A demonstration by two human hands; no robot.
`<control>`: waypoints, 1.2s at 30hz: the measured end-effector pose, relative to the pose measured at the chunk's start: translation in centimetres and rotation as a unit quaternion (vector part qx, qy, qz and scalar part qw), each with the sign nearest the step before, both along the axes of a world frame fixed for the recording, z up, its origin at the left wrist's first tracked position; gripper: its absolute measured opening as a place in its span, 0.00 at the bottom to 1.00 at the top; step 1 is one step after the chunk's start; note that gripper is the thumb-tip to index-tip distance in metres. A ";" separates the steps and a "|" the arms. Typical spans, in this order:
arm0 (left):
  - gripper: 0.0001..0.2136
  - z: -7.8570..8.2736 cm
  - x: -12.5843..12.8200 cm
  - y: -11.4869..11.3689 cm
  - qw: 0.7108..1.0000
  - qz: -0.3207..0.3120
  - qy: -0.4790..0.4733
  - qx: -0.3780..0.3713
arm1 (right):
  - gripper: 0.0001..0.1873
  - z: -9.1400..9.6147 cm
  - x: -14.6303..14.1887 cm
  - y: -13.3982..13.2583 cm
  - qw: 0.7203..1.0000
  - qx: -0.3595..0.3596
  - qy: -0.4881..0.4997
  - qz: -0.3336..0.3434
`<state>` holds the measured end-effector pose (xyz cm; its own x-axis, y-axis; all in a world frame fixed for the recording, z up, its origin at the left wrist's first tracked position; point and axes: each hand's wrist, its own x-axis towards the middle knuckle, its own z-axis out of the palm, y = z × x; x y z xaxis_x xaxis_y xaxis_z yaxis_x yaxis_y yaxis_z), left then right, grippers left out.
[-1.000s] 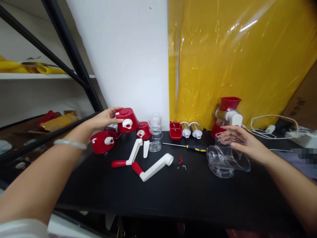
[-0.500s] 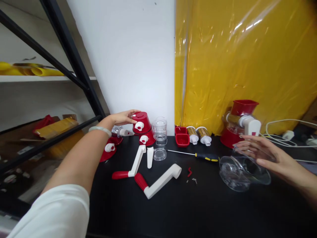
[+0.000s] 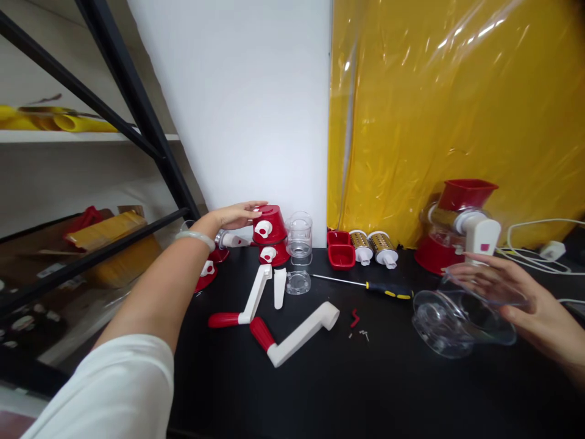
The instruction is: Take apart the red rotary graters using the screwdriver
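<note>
My left hand (image 3: 241,214) reaches to the upper of two stacked red grater bases (image 3: 269,227), with fingers over its top edge and thumb at the side. Each base has a white knob on its front. On the right, my right hand (image 3: 516,292) is curled round the rim of a clear plastic housing (image 3: 443,326) with a flared mouth, which rests low over the table. Behind that hand stands an assembled rotary grater (image 3: 466,198) with a red hopper and a white arm.
Two crank handles with red grips (image 3: 301,335) (image 3: 251,299) lie mid-table beside a white strip (image 3: 280,288). A screwdriver (image 3: 388,290), small screws (image 3: 364,334), a red clip (image 3: 355,317), grater drums (image 3: 382,249), red pushers (image 3: 341,253) and clear cylinders (image 3: 299,238) are behind. A black rack (image 3: 137,91) stands left.
The whole scene has shifted slightly to the right in view. My left hand stays at the upper red base. My right hand stays at the clear housing, its fingers now closer round the rim.
</note>
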<state>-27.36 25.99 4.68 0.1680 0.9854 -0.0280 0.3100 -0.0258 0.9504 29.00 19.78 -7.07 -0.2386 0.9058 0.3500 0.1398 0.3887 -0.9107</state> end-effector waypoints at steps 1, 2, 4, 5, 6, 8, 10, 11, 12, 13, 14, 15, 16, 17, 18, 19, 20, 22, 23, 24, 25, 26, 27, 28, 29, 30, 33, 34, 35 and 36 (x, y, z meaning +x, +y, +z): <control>0.33 -0.1 0.1 0.1 1.000 0.010 -0.001 0.006 | 0.35 0.0 0.0 0.0 1.000 0.002 0.000 -0.004; 0.31 -0.3 0.2 0.3 1.000 0.017 0.000 0.008 | 0.35 0.0 0.0 -0.1 1.000 0.004 0.000 -0.007; 0.28 -0.5 0.2 0.6 1.000 0.020 0.008 0.003 | 0.34 0.1 0.1 -0.1 1.000 0.007 -0.004 -0.009; 0.27 -0.5 0.2 0.7 1.000 0.019 0.013 0.000 | 0.34 0.0 0.1 -0.1 1.000 0.009 -0.006 -0.009; 0.25 -0.5 0.1 0.7 1.000 0.017 0.018 -0.004 | 0.34 0.0 0.1 -0.2 1.000 0.011 -0.009 -0.011; 0.24 -0.5 -0.1 0.7 1.000 0.014 0.026 -0.006 | 0.34 0.0 0.1 -0.3 1.000 0.012 -0.014 -0.015; 0.24 -0.4 -0.2 0.6 1.000 0.009 0.028 -0.005 | 0.34 0.0 0.0 -0.4 1.000 0.011 -0.014 -0.017; 0.25 -0.4 -0.2 0.5 1.000 0.007 0.028 -0.003 | 0.35 0.0 0.0 -0.5 1.000 0.009 -0.010 -0.019; 0.26 -0.4 -0.2 0.4 1.000 0.006 0.025 -0.001 | 0.35 -0.1 0.0 -0.5 1.000 0.007 -0.007 -0.021; 0.27 -0.4 -0.1 0.3 1.000 0.007 0.021 0.002 | 0.36 -0.1 0.1 -0.5 1.000 0.006 -0.004 -0.021; 0.27 -0.4 -0.1 0.3 1.000 0.009 0.015 0.003 | 0.36 -0.2 0.1 -0.4 1.000 0.006 -0.003 -0.019; 0.28 -0.5 0.0 0.2 1.000 0.011 0.009 0.003 | 0.37 -0.3 0.2 -0.3 1.000 0.005 -0.004 -0.016; 0.29 -0.5 0.0 0.2 1.000 0.014 0.004 0.002 | 0.38 -0.4 0.3 -0.1 1.000 0.004 -0.007 -0.012; 0.30 -0.5 0.0 0.1 1.000 0.017 0.000 0.001 | 0.38 -0.5 0.5 0.0 1.000 0.004 -0.013 -0.005; 0.30 -0.6 0.1 0.1 1.000 0.024 -0.002 0.000 | 0.38 -0.6 0.6 0.2 1.000 0.005 -0.018 -0.001; 0.30 -0.6 0.1 0.1 0.999 0.034 -0.003 0.001 | 0.38 -0.8 0.6 0.3 1.000 0.006 -0.023 0.002; 0.29 -0.7 0.1 0.1 0.999 0.045 0.000 0.003 | 0.39 -0.9 0.7 0.4 1.000 0.008 -0.027 0.004; 0.28 -0.8 0.0 0.3 0.998 0.066 0.012 0.012 | 0.39 -1.2 0.7 0.4 0.999 0.011 -0.032 0.002; 0.27 -0.8 -0.1 0.4 0.997 0.076 0.024 0.020 | 0.38 -1.2 0.7 0.4 0.999 0.013 -0.031 -0.002; 0.27 -0.8 -0.3 0.4 0.994 0.093 0.044 0.036 | 0.38 -1.2 0.7 0.3 0.999 0.014 -0.029 -0.009; 0.27 -0.8 -0.3 0.4 0.988 0.121 0.072 0.064 | 0.37 -1.0 0.7 0.2 0.999 0.018 -0.024 -0.015; 0.28 -0.7 -0.3 0.2 0.974 0.162 0.110 0.110 | 0.35 -0.8 0.7 0.2 0.999 0.022 -0.016 -0.020; 0.29 -0.5 -0.2 -0.1 0.950 0.213 0.150 0.173 | 0.35 -0.5 0.7 0.2 0.999 0.028 -0.006 -0.022; 0.29 -0.3 0.1 -0.7 0.912 0.267 0.192 0.246 | 0.34 0.0 0.7 0.3 0.999 0.037 0.006 -0.021; 0.30 0.0 0.7 -1.5 0.861 0.313 0.225 0.331 | 0.34 0.6 0.7 0.5 0.999 0.047 0.019 -0.018; 0.29 0.3 1.4 -2.5 0.816 0.343 0.240 0.400 | 0.33 1.3 0.6 0.8 0.998 0.059 0.032 -0.017; 0.22 0.7 5.1 -6.4 0.719 0.366 0.249 0.535 | 0.33 3.4 -0.1 2.5 0.994 0.094 0.054 -0.033; 0.20 0.6 6.7 -7.8 0.710 0.350 0.259 0.553 | 0.33 4.0 -0.5 3.1 0.991 0.106 0.064 -0.042; 0.19 0.3 8.3 -9.0 0.706 0.332 0.269 0.565 | 0.32 4.4 -1.0 3.8 0.989 0.117 0.067 -0.053; 0.17 -0.1 9.9 -10.2 0.715 0.308 0.282 0.561 | 0.33 4.7 -1.5 4.5 0.988 0.128 0.059 -0.060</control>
<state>-17.46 15.82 4.57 -0.0347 0.3234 0.9456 0.9163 -0.3675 0.1593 27.48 24.25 -2.39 -0.0792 0.8037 0.5897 0.0964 0.5950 -0.7979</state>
